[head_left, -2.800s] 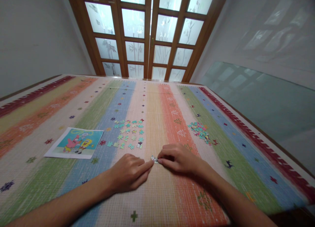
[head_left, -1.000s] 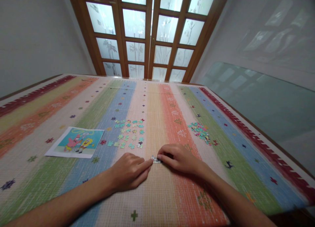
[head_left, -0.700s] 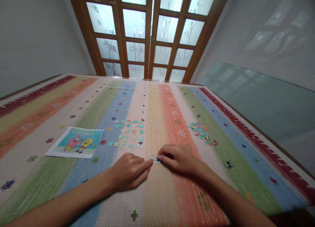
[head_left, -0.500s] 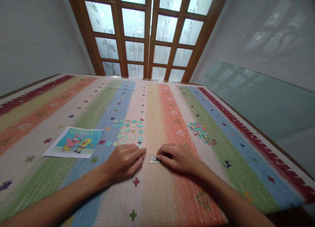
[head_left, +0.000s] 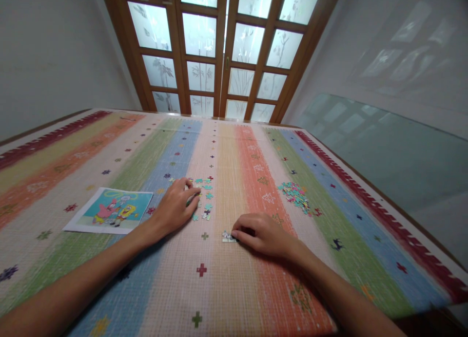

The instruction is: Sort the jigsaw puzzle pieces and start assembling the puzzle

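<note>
My left hand (head_left: 177, 203) is over the left part of a spread of loose jigsaw pieces (head_left: 208, 196), hiding several of them. Its fingers are curled, with thumb and fingertips close together; what they hold, if anything, I cannot make out. A small joined strip of jigsaw pieces (head_left: 227, 237) lies on the tablecloth in front of me. The thumb and fingers of my right hand (head_left: 258, 232) are closed on its right end and cover part of it. To the left is a printed picture sheet (head_left: 113, 211) with cartoon figures.
A heap of jigsaw pieces (head_left: 295, 196) lies to the right, beyond my right hand. The striped tablecloth (head_left: 234, 288) covers the table. Behind the table stands a wooden door with frosted panes (head_left: 199, 35); a glass panel (head_left: 383, 137) leans along the right wall.
My left hand has moved away from beside the strip, forward and left, onto the spread pieces. My right hand stays at the strip.
</note>
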### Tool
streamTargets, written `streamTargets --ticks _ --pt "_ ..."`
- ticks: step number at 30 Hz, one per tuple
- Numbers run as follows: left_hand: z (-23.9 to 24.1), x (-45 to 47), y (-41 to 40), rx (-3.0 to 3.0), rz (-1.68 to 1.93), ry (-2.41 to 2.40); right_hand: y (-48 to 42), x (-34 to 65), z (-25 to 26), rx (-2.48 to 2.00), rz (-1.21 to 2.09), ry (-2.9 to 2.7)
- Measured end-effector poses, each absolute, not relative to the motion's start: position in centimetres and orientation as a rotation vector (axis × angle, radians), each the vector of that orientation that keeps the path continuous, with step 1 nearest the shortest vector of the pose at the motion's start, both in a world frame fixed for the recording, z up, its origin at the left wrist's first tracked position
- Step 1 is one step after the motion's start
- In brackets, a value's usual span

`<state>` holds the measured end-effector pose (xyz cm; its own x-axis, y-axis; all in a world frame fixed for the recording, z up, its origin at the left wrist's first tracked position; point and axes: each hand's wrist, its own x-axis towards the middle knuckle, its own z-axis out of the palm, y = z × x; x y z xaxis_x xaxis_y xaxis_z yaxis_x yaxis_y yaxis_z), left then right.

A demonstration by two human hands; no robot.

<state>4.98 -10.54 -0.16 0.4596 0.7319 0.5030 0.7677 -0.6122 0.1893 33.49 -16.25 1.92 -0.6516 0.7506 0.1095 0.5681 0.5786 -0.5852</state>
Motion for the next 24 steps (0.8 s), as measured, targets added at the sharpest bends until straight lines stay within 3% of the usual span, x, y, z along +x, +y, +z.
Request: streamTargets --ticks 9,16,20,24 --pt "0.2 5.3 -10.1 -2.684 -0.840 -1.553 -16.3 33.5 1.8 -1.078 0.747 -2.462" --pt "2.4 5.7 -11.3 -2.838 -1.034 -1.619 -16.3 33.5 1.8 -1.063 0.751 -2.441" --pt "3.4 6.4 -13.4 -3.079 -1.126 -1.495 -16.3 33.5 1.8 -1.042 0.744 -2.458" --pt "3.3 7.1 -15.3 -3.415 -0.950 -1.237 -16.4 33.5 1.8 -1.020 0.760 -2.472"
